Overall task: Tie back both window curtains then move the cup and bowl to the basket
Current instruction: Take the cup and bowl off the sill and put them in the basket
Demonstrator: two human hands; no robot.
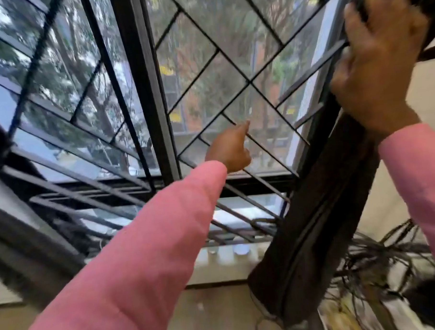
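A dark brown curtain (320,197) is bunched into a narrow column at the right side of the window. My right hand (379,63) is closed around the bunched curtain high up at the right. My left hand (229,149) reaches forward to the window grille, mostly curled with the index finger extended, and holds nothing. The left curtain (12,223) shows only as a dark blurred band at the left edge. No cup, bowl or basket can be made out for certain.
A black diamond-pattern metal grille (207,73) covers the window glass. A pale sill (223,259) below carries small round objects, too blurred to identify. A tangle of dark cables (380,257) lies at the lower right by the cream wall.
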